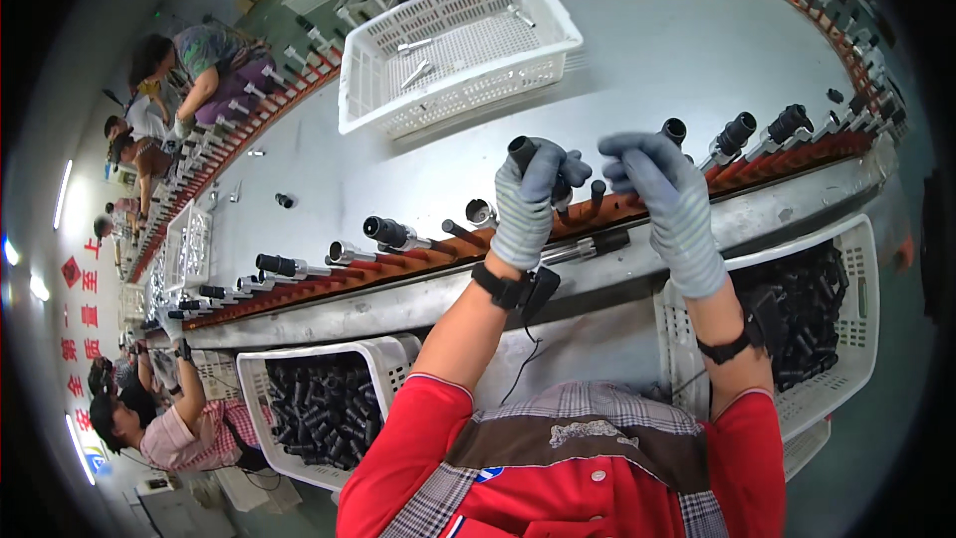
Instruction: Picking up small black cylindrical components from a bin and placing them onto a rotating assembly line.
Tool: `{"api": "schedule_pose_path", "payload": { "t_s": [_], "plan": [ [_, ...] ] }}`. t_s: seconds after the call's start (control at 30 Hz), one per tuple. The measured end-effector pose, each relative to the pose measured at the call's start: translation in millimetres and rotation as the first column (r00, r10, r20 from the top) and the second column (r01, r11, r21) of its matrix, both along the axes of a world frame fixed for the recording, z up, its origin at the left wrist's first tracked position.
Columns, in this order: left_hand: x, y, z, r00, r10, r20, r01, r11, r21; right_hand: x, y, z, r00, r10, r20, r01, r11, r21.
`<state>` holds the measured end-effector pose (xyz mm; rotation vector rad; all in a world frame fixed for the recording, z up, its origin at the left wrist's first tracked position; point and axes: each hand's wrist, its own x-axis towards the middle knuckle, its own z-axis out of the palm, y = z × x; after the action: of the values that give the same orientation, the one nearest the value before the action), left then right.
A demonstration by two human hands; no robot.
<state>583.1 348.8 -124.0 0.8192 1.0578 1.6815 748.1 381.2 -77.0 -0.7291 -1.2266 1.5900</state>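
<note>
My left hand [528,201], in a grey striped glove, is closed round a short black plastic sleeve [521,148] whose round end sticks up beside the thumb. It is above the near edge of the conveyor rail, and the dark thing by its fingertips is not clear. To the right, my right hand [662,184], gloved alike, is raised with its fingers stretched toward the left hand. Those fingers are slightly blurred, and nothing shows in them. A bare peg [597,194] stands between the hands. Left of them, a metal socket [481,212] sits by the rail.
Pegs with metal and black sleeves [388,231] line the curved rail. A white basket [363,105] with several silver parts stands on the grey tabletop [657,50]. White crates of black sleeves [324,408] flank me below the edge. Co-workers [179,418] are at the left.
</note>
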Motion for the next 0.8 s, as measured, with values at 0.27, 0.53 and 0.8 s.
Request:
{"api": "schedule_pose_path", "payload": {
  "t_s": [0.27, 0.53, 0.8],
  "plan": [
    [-59, -25, -7, 0.979, 0.138, -0.153, -0.131, 0.990, 0.054, -109, 3, -7, 0.975, 0.220, 0.013, -0.220, 0.966, 0.132],
    [-128, -39, -73, 0.373, 0.288, -0.882, -0.189, 0.954, 0.232, -205, -9, -22, 0.818, 0.054, 0.572, -0.504, 0.546, 0.669],
    [-185, -73, -88, 0.860, 0.466, -0.208, -0.416, 0.876, 0.244, -263, -57, -56, 0.918, -0.050, 0.394, -0.293, 0.585, 0.756]
  ]
}}
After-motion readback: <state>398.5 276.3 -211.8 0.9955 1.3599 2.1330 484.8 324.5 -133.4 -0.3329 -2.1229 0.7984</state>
